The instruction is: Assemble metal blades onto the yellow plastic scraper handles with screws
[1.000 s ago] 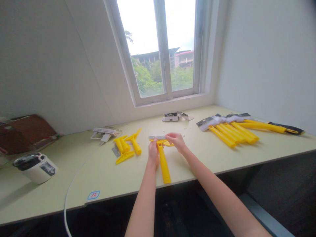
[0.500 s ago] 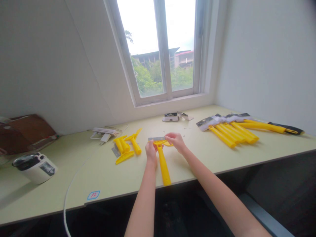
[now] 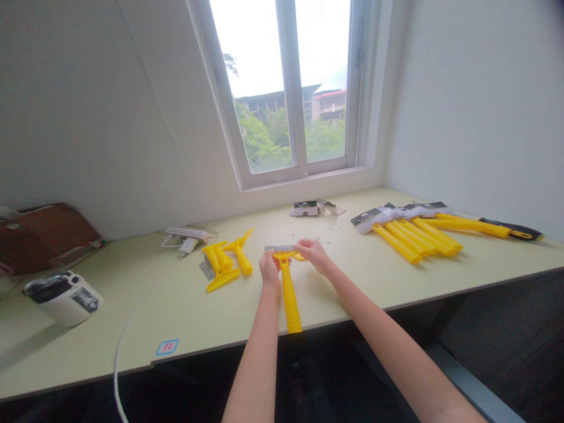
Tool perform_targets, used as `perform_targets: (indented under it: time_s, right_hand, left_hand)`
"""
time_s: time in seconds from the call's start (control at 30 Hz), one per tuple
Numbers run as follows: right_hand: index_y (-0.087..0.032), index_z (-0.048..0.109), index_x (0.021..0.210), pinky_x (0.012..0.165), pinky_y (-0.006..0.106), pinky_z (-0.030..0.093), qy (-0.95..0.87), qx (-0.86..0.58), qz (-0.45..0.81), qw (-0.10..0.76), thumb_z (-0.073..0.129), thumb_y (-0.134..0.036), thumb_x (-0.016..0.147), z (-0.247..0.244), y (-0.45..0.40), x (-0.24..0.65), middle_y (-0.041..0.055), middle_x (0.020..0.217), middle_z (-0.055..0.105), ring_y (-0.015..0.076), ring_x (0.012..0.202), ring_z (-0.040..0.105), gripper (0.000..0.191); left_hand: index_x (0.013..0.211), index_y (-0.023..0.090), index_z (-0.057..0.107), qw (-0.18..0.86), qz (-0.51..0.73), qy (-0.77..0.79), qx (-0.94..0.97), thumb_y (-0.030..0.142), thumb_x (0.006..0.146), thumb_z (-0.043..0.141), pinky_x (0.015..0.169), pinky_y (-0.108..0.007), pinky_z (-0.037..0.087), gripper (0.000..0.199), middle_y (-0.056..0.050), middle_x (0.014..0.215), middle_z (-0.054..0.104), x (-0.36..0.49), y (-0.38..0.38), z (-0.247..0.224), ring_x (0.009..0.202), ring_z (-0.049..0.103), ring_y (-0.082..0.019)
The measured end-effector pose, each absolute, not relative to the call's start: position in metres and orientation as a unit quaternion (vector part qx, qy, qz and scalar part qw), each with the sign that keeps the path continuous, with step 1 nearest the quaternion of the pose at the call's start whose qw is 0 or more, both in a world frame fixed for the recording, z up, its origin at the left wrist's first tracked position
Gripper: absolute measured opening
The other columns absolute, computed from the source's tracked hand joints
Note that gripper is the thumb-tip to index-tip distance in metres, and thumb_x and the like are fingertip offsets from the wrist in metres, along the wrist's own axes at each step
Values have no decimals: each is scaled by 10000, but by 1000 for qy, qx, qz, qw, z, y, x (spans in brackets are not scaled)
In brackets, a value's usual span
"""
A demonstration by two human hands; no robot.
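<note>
The left hand (image 3: 269,271) gripped the head of a yellow plastic scraper (image 3: 289,299) with its fingers closed; the right hand (image 3: 315,255) pinched the head's other end; a steel blade (image 3: 278,248) lay along it; the handle reached the table's (image 3: 132,317) front edge; more yellow scrapers (image 3: 224,261) lay just left; packaged yellow scrapers (image 3: 416,241) lay toward the back right corner.
</note>
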State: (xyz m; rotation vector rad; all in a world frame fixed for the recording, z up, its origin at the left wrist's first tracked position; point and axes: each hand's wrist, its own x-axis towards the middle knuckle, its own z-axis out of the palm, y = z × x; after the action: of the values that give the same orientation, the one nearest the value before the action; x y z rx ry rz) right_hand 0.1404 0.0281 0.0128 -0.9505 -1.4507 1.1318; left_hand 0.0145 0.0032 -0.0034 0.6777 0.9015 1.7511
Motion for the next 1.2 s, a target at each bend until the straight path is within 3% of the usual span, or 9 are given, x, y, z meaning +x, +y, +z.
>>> perform_targets:
  time_s: [0.37,0.6,0.9,1.2]
  right_hand:
    - [-167,444,467,436,202,262,-645,-401,411,504,542,-326,616,18,23,141,-49,445,382,75,461,350,239]
    - [-165,470,503,430,211,233,-625,-379,499,465,538,-342,647,20,18,137,-55,454,392,61,427,329,238]
    - [-160,501,530,479,211,286,-543,-392,558,490,590,-276,568,21,21,141,-56,495,424,68,483,394,151]
    - [-157,491,532,485,201,311,-539,-382,572,486,571,-253,566,21,24,144,-49,512,429,72,502,415,129]
  left_hand:
    - [666,133,511,490,721,404,277,303,575,557,431,-249,388,198,-4,503,575,15,-1,4,392,534,-140]
    - [684,142,514,479,729,388,299,299,593,570,460,-256,426,190,4,535,582,17,0,3,436,545,-132]
    - [758,118,593,489,695,431,305,389,627,582,524,-249,435,301,-34,621,621,15,-2,-2,513,576,-130]
    - [678,119,584,465,707,446,292,276,583,591,499,-226,412,184,-10,570,590,13,-2,1,486,544,-108]
